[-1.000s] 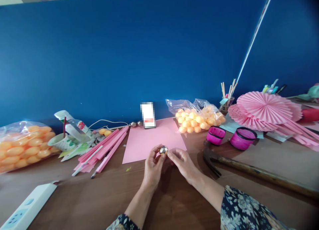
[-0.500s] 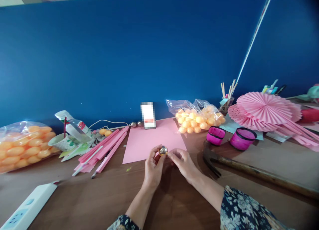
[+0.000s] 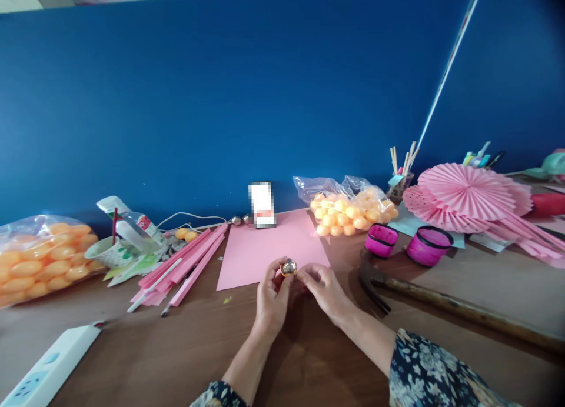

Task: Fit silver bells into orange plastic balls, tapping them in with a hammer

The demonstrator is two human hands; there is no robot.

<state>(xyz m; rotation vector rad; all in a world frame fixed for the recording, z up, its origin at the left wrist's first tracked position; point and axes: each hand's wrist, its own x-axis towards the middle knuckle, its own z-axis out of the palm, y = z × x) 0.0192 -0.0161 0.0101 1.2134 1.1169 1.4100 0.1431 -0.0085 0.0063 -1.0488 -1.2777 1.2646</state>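
Note:
A small shiny gold ball [image 3: 289, 267] is pinched between the thumb and fingers of my left hand [image 3: 271, 301]. Just to its right, my right hand [image 3: 326, 289] has its thumb and forefinger pressed together close against the ball. Whatever those right fingertips hold, if anything, is too small to make out. Both hands are over the brown table [image 3: 212, 348], at the near edge of a pink paper sheet [image 3: 265, 251]. Two more shiny balls [image 3: 237, 220] lie at the sheet's far left corner, beside a blurred-out upright phone-like object [image 3: 263, 204].
On the left lie pink paper strips [image 3: 189, 266], a power strip [image 3: 53, 360] and a bag of orange balls [image 3: 48, 257]. To the right are another bag of orange balls [image 3: 348, 210], two magenta bands [image 3: 429, 246], a hammer [image 3: 445, 301] and pink paper fans [image 3: 468, 189].

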